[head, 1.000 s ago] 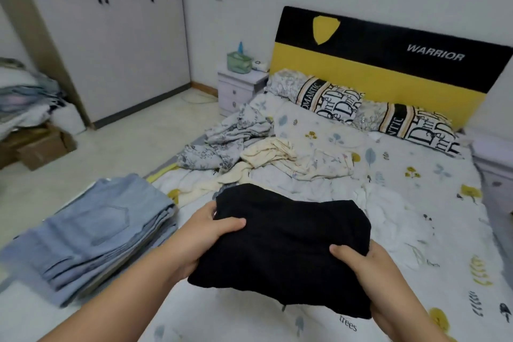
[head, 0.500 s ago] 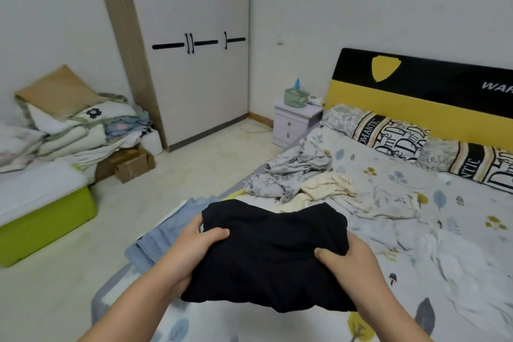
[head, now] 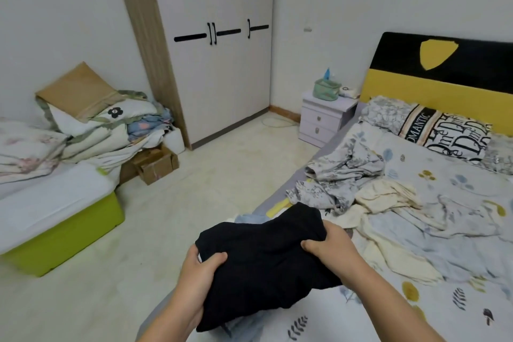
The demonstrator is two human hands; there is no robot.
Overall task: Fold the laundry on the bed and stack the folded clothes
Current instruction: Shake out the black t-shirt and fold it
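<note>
Folded black garment carried leftward to the stack at the bed edge.

Over the last second the view has swung left and the black garment (head: 266, 264) has travelled with it: from above the middle of the bed (head: 458, 272) to the near left corner, where it now covers nearly all of the blue jeans stack (head: 251, 219); only a sliver of blue shows at its far edge and below its near edge. The left hand (head: 198, 272) grasps the garment's left end, thumb on top and fingers beneath; the right hand (head: 331, 246) grasps the right end likewise. The garment appears folded, so the step in hand is judged to be placement on the stack. Whether it rests on the stack yet cannot be determined. Unfolded items remain: a grey floral garment (head: 341, 175) and a cream garment (head: 385, 197).
</note>
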